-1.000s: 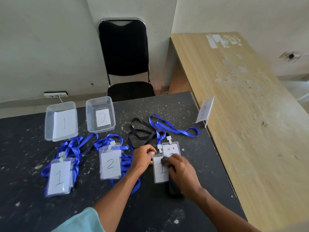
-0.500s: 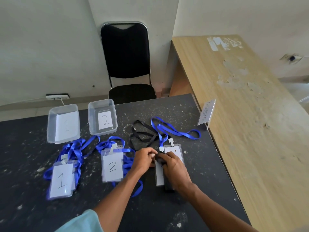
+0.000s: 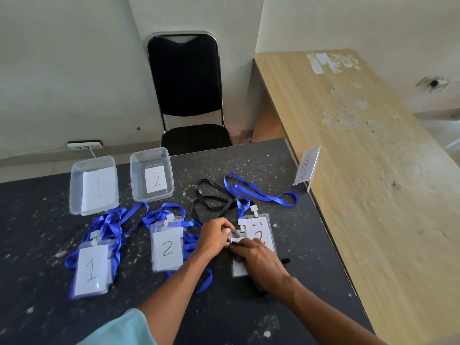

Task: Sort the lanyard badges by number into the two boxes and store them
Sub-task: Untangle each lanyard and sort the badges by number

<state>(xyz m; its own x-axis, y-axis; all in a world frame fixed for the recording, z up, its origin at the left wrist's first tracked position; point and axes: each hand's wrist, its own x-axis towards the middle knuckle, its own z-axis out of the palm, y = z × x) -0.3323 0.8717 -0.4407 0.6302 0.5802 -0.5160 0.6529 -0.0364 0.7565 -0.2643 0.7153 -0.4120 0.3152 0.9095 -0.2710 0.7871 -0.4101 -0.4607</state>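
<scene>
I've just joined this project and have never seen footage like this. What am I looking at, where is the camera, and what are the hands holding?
There is no machine here. A person works with bare hands, and the one picture comes from a camera worn on the head, looking down.

On the dark table stand two clear boxes, box 1 and box 2, each with a paper number inside. In front of them lie a pile of badges marked 1 and a pile marked 2, both with blue straps. Further right lie a badge marked 2 and a half-hidden badge, its number covered.

The left hand pinches the top of that hidden badge. The right hand seems to pinch a black lanyard there.
</scene>
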